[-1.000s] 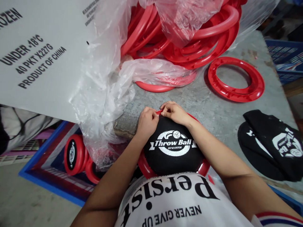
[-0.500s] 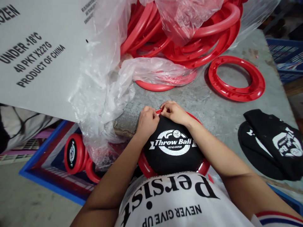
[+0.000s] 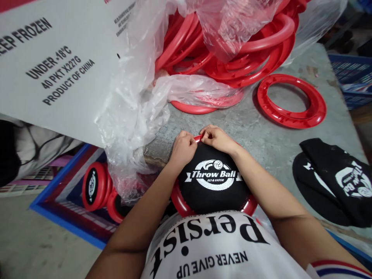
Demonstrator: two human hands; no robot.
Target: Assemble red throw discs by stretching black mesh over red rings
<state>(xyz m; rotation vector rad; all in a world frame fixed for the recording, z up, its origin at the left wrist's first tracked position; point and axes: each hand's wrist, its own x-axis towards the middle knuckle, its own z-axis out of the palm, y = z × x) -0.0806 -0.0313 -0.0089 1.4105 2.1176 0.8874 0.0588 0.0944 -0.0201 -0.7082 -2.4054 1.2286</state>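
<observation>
A black fabric disc (image 3: 215,198) printed "Throw Ball" lies over a red plastic ring (image 3: 180,199) against my shirt front at the table edge. My left hand (image 3: 183,149) pinches the fabric's far edge at the ring's rim, its fingers curled. Close beside it, my right hand (image 3: 217,139) grips the same edge between thumb and forefinger. A short stretch of red rim shows between the two hands. My fingertips partly hide the fabric edge, and my right forearm covers part of the ring's right side.
Red rings (image 3: 261,42) are heaped under clear plastic (image 3: 128,116) at the back. One loose ring (image 3: 318,110) lies right, above black printed fabric pieces (image 3: 312,190). A white carton (image 3: 75,116) stands left, above a blue crate (image 3: 68,228) holding finished-looking red-rimmed discs (image 3: 100,186).
The view has shifted slightly, so the carton and crate appear farther right. Both hands stay pinched at the disc's far edge, with only a slight shift of the fingers.
</observation>
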